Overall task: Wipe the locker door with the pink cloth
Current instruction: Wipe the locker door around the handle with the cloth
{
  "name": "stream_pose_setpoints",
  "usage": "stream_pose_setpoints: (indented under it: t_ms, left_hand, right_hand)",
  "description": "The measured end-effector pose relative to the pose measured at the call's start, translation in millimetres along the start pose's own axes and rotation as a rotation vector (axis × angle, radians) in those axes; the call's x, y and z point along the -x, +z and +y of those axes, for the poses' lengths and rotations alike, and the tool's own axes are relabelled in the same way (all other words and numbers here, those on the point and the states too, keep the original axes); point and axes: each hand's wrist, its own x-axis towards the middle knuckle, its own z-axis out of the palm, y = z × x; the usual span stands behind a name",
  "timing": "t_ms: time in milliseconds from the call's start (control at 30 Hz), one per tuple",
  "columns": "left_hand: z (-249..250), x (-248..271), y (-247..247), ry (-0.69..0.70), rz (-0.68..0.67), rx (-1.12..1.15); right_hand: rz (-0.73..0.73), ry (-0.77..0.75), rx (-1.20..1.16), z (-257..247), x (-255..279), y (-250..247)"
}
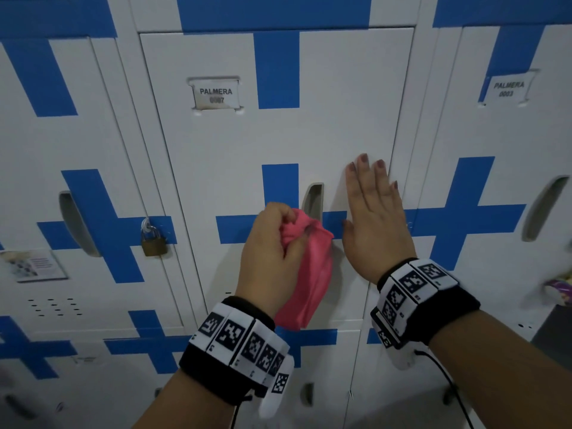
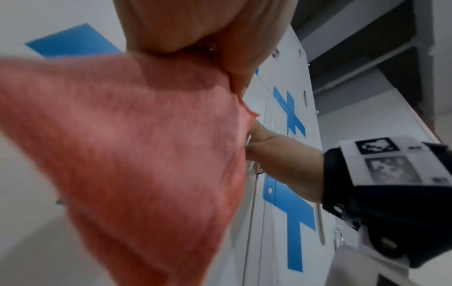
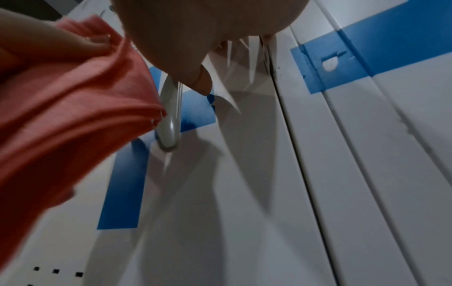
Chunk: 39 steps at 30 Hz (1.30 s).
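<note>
The white locker door [image 1: 223, 156] with blue tape crosses and a name label fills the middle of the head view. My left hand [image 1: 272, 239] grips the bunched top of the pink cloth [image 1: 312, 274] just left of the recessed door handle [image 1: 313, 199]; the cloth hangs down in front of the door. In the left wrist view the pink cloth [image 2: 137, 154] fills most of the picture. My right hand [image 1: 371, 212] lies flat with straight fingers on the door's right edge, right of the handle. The right wrist view shows the handle [image 3: 170, 116] and the cloth [image 3: 68, 108] at the left.
A neighbouring locker on the left carries a brass padlock [image 1: 153, 239] and a paper note [image 1: 32, 264]. Another labelled locker door [image 1: 507, 144] stands at the right. More lockers sit below. A colourful object [image 1: 560, 289] shows at the right edge.
</note>
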Motion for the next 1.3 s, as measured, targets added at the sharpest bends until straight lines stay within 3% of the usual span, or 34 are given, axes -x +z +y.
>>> stream_pose_setpoints:
  t_ms: [167, 333, 667, 767, 900, 1067, 1300]
  left_hand:
    - [15.5, -8.3, 4.0, 0.251, -0.009, -0.085]
    - [10.9, -25.4, 5.8, 0.351, -0.101, -0.225]
    - [-20.8, -45.7, 15.9, 0.484, 0.188, -0.473]
    - [-25.1, -35.4, 20.5, 0.467, 0.243, -0.662]
    - [-28.5, -20.1, 34.3, 0.360, 0.188, -0.871]
    - [-29.9, -16.2, 45.8, 0.262, 0.112, -0.860]
    - [-31.1, -17.5, 49.6, 0.237, 0.071, -0.832]
  right_hand:
    - [-0.020, -0.022, 0.011, 1.8, 0.5, -1.8]
    - [-0.008, -0.026, -0.023, 0.8, 1.0, -0.5]
    - [0.035, -0.019, -0.016, 2.0, -0.4, 3.8]
    - [0.038, -0.023, -0.009, 2.4, -0.2, 4.1]
    - [0.042, -0.022, -0.001, 3.0, -0.4, 5.1]
    - [0.038, -0.024, 0.003, 2.6, -0.5, 6.5]
    - [0.045, -0.028, -0.008, 3.5, -1.1, 7.5]
